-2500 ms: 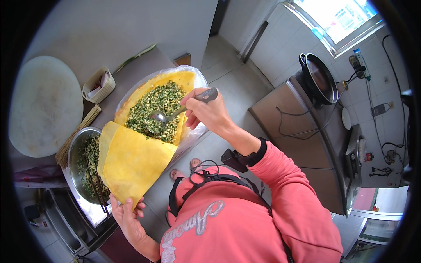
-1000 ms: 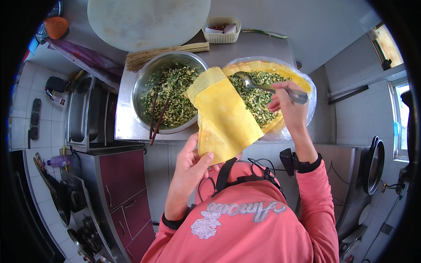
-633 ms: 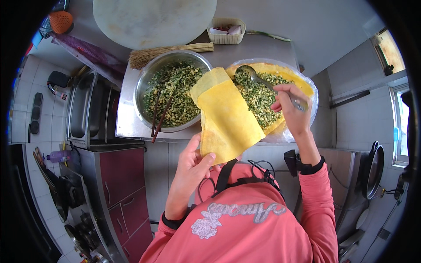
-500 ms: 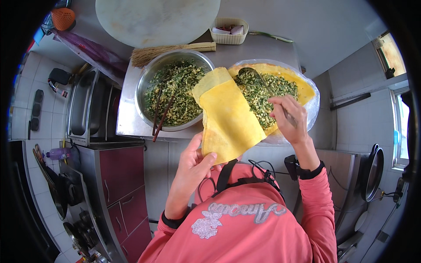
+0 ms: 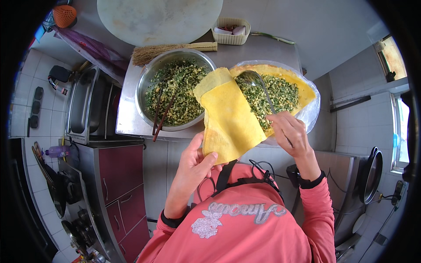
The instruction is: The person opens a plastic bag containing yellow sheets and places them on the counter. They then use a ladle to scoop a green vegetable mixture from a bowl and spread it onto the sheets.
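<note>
My left hand (image 5: 193, 163) pinches the near edge of a yellow flatbread (image 5: 230, 122), lifting its folded flap up off the rest. In my right hand (image 5: 290, 133) is the handle of a metal spoon (image 5: 253, 79), whose bowl rests on the chopped green filling (image 5: 280, 94). The filling is spread over the flatbread's open right part, which lies on a clear plastic sheet (image 5: 312, 105). Beside it stands a steel bowl (image 5: 141, 90) of the same mix (image 5: 182, 92), with a pair of dark chopsticks (image 5: 163, 116) leaning over its near rim.
A straw brush (image 5: 166, 51) lies behind the bowl, below a round pale board (image 5: 160, 19). At the back are a cream basket (image 5: 230, 37) and a green onion (image 5: 274, 37). A steel sink (image 5: 81, 105) is at the left; a pan (image 5: 371, 175) hangs at the right.
My right hand has drawn slightly down toward me, and the spoon has turned so its shiny bowl shows. My left hand and the raised flatbread flap are almost unmoved.
</note>
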{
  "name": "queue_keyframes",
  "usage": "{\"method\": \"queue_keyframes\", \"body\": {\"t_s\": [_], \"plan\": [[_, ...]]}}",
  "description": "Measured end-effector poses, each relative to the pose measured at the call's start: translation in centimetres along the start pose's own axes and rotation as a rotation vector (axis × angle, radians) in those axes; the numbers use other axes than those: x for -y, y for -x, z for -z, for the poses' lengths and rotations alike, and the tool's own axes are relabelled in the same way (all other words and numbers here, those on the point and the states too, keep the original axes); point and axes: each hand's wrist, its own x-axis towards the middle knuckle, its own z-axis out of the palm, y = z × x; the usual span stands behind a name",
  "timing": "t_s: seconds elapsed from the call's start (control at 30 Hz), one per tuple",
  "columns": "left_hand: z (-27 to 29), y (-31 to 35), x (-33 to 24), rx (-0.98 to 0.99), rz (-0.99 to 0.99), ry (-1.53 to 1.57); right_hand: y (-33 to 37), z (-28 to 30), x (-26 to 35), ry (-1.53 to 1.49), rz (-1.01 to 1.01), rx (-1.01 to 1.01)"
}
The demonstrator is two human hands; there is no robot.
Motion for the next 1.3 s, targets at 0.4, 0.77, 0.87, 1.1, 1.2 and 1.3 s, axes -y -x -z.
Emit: {"method": "queue_keyframes", "body": {"t_s": [0.4,0.77,0.87,1.1,1.2,1.3], "plan": [[-0.2,-0.1,0.0,0.006,0.006,-0.003,0.3,-0.9,1.8,-0.394,-0.605,-0.322],[-0.2,0.2,0.1,-0.002,-0.001,0.012,-2.8,-2.1,-0.6,-0.635,-0.765,-0.448],[-0.1,0.3,0.0,0.005,-0.001,0.009,-3.0,-1.7,-1.6,-0.584,-0.766,-0.502],[0.0,0.1,-0.1,0.027,0.005,-0.019,-2.9,-0.1,-2.8,-0.611,-0.768,-0.517],[0.0,0.1,-0.1,0.014,0.008,-0.011,-2.8,1.2,-3.3,-0.573,-0.821,-0.644],[0.0,0.0,-0.2,0.005,0.005,0.009,-2.6,1.5,-3.9,-0.540,-0.888,-0.653]]}}
